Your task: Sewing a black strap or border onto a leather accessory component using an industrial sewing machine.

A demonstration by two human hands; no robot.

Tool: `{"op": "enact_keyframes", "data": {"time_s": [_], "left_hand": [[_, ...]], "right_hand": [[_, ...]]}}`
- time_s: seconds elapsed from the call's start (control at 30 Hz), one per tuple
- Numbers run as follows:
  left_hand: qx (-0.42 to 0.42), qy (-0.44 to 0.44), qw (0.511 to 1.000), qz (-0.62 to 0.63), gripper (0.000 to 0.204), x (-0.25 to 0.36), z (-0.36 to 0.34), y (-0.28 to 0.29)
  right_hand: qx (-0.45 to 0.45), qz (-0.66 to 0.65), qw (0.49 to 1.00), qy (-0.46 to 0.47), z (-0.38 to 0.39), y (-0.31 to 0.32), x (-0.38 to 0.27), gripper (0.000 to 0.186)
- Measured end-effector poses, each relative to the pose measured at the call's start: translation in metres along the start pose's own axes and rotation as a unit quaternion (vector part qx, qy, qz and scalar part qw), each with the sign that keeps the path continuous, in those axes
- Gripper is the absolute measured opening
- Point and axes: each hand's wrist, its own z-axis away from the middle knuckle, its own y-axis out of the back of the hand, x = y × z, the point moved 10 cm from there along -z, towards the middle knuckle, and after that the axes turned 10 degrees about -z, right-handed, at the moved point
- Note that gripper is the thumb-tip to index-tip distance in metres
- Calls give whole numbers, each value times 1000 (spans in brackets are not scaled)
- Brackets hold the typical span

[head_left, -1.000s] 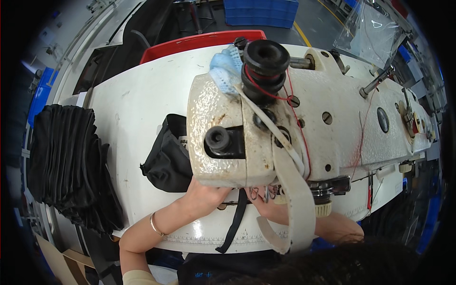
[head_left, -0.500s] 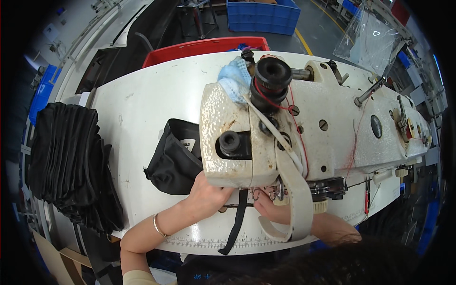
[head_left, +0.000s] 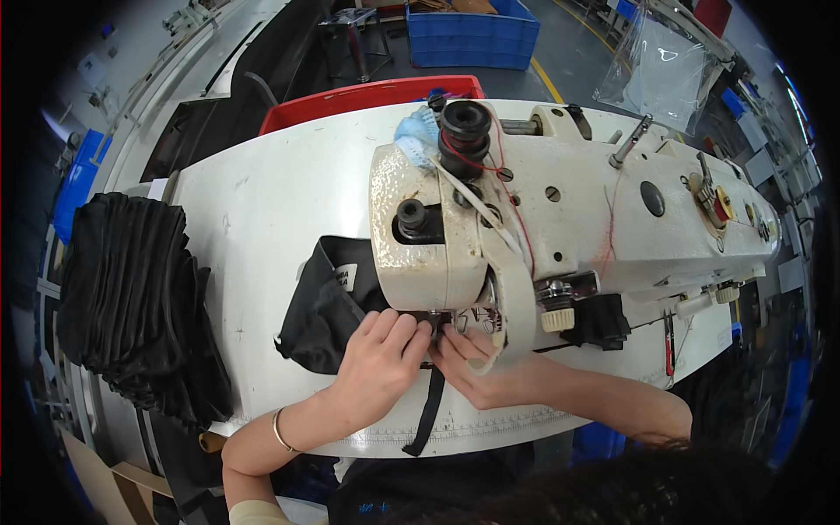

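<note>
Under the head of a white sewing machine (head_left: 411, 280), both my hands meet by the needle area. My left hand (head_left: 381, 354) is closed, its fingertips pinching the black fabric piece (head_left: 319, 328) at its edge. That piece lies left of the machine head and shows a small white label. My right hand (head_left: 477, 363) comes in from the right with fingers bent together, gripping dark cloth right beside the left fingertips. From between the hands a narrow black strap (head_left: 427, 416) hangs toward the table's near edge. The exact stitching spot is hidden by my fingers.
A tall stack of black fabric pieces (head_left: 140, 297) sits at the left. More black cloth (head_left: 599, 324) lies right of the machine head. Red-handled tool (head_left: 669, 346) rests at the right. Behind the white table (head_left: 262, 184) are a red bin (head_left: 367, 92) and a blue crate (head_left: 472, 39).
My right hand has come out from behind the machine's pale curved strap to join the left at the needle. The left hand shifted slightly right, and black cloth now shows right of the head.
</note>
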Motion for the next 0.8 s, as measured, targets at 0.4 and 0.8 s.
{"op": "enact_keyframes", "data": {"time_s": [0.4, 0.8], "left_hand": [[-6, 194, 950, 245, 21, -68, 0, -15], [42, -79, 996, 15, 26, 19, 13, -9]], "right_hand": [[107, -185, 961, -174, 22, -12, 21, 10], [117, -216, 956, -161, 20, 6, 21, 13]]}}
